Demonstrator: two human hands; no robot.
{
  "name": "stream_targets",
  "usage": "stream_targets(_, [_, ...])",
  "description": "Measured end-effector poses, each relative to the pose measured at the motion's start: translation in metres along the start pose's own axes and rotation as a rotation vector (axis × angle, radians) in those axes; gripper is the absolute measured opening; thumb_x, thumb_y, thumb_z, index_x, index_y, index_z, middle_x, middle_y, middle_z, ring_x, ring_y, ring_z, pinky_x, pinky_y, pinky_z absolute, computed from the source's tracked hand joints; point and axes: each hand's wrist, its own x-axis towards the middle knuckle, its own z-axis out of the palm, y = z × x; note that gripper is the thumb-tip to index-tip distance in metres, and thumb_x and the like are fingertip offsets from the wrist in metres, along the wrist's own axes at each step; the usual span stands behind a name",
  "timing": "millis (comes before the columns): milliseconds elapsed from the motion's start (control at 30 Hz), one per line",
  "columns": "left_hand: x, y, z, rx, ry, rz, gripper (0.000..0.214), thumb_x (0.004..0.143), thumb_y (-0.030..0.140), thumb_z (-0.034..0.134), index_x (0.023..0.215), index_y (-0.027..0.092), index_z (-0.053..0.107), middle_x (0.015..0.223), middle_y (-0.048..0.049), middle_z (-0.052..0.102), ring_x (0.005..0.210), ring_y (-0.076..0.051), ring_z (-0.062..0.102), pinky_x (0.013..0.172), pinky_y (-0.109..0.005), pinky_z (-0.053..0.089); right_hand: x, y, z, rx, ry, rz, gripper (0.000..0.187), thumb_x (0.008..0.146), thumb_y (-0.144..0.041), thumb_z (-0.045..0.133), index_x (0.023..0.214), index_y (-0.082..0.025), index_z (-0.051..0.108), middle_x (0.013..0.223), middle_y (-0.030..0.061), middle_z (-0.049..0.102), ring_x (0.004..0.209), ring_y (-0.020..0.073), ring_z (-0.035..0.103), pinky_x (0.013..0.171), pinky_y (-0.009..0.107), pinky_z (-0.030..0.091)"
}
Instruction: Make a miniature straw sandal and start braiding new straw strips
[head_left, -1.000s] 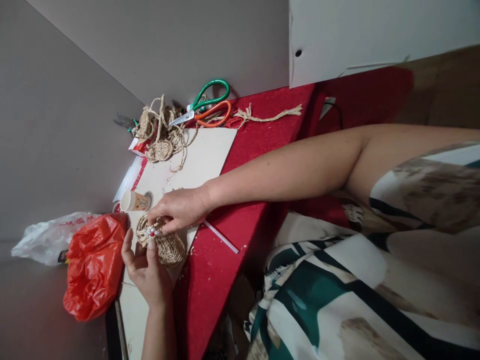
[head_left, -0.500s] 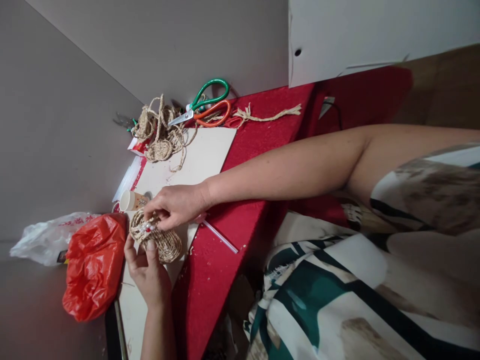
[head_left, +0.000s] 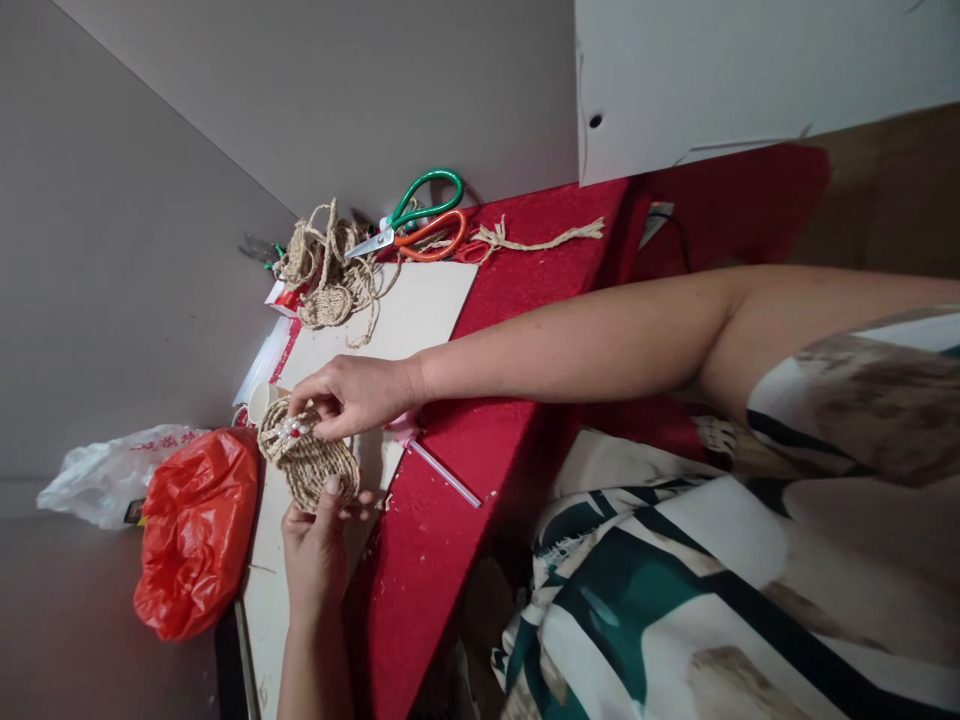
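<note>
A small straw sandal point(head_left: 319, 468), woven from tan cord, is held up between my two hands. White beads and a red one point(head_left: 289, 431) sit on its upper end. My left hand point(head_left: 319, 545) grips the lower, rounded end, thumb on top and fingers mostly hidden beneath. With fingers bent in a pinch, my right hand point(head_left: 352, 398) is at the beaded end; part of that grip is hidden. A paper cup point(head_left: 262, 402) stands just behind the sandal.
Scissors point(head_left: 409, 230) with green and orange handles lie by a heap of straw cord point(head_left: 322, 260). A red plastic bag point(head_left: 199, 530) and a clear bag point(head_left: 105, 470) stand beyond the white board point(head_left: 420, 310). A clear tube point(head_left: 446, 475) lies on the red cloth point(head_left: 517, 360).
My left hand has shifted from the beaded end to the rounded end of the sandal. The sandal has turned a little, showing more of its woven face. My right hand stays at the beads.
</note>
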Motion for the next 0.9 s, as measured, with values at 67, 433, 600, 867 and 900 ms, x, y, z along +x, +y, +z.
stream_targets(67, [0.001, 0.002, 0.002, -0.063, 0.007, 0.015, 0.033, 0.061, 0.033, 0.085, 0.083, 0.015, 0.069, 0.077, -0.0054, 0.072, 0.056, -0.018, 0.067, 0.047, -0.022, 0.049, 0.0, 0.001, 0.0, 0.039, 0.034, -0.009, 0.03, 0.076, -0.007, 0.062, 0.106, -0.008, 0.063, 0.065, -0.0046, 0.054, 0.061, 0.0073, 0.048, 0.066, 0.021, 0.039])
stream_targets(433, [0.006, 0.024, -0.029, -0.348, 0.097, 0.042, 0.038, 0.057, 0.027, 0.086, 0.089, 0.015, 0.069, 0.08, -0.0032, 0.07, 0.062, -0.01, 0.061, 0.054, -0.019, 0.051, 0.002, 0.006, -0.001, 0.189, 0.17, 0.018, 0.011, 0.082, -0.011, 0.056, 0.091, -0.008, 0.061, 0.059, -0.0049, 0.054, 0.054, 0.0061, 0.045, 0.059, 0.021, 0.037])
stream_targets(600, [0.001, 0.028, -0.03, -0.382, 0.128, 0.056, 0.04, 0.055, 0.026, 0.087, 0.09, 0.016, 0.07, 0.081, -0.0016, 0.069, 0.063, -0.01, 0.06, 0.053, -0.019, 0.051, 0.002, 0.004, -0.002, 0.18, 0.169, 0.011, 0.007, 0.082, -0.007, 0.053, 0.083, -0.008, 0.06, 0.064, -0.003, 0.054, 0.058, 0.0063, 0.045, 0.061, 0.022, 0.037])
stream_targets(867, [-0.011, 0.041, -0.045, -0.458, 0.323, 0.173, 0.024, 0.063, 0.018, 0.079, 0.084, 0.019, 0.07, 0.081, 0.0033, 0.071, 0.067, -0.009, 0.063, 0.056, -0.015, 0.052, 0.0, -0.003, -0.002, 0.229, 0.156, 0.072, 0.014, 0.086, -0.005, 0.051, 0.076, -0.014, 0.047, 0.064, -0.0039, 0.053, 0.056, 0.006, 0.046, 0.057, 0.02, 0.038])
stream_targets(900, [-0.011, 0.041, -0.048, -0.46, 0.338, 0.187, 0.021, 0.065, 0.018, 0.078, 0.084, 0.02, 0.07, 0.081, 0.0042, 0.071, 0.068, -0.008, 0.064, 0.057, -0.016, 0.052, -0.001, -0.004, -0.002, 0.236, 0.149, 0.084, 0.015, 0.089, -0.007, 0.049, 0.076, -0.015, 0.045, 0.063, -0.0041, 0.053, 0.053, 0.0057, 0.046, 0.055, 0.02, 0.038])
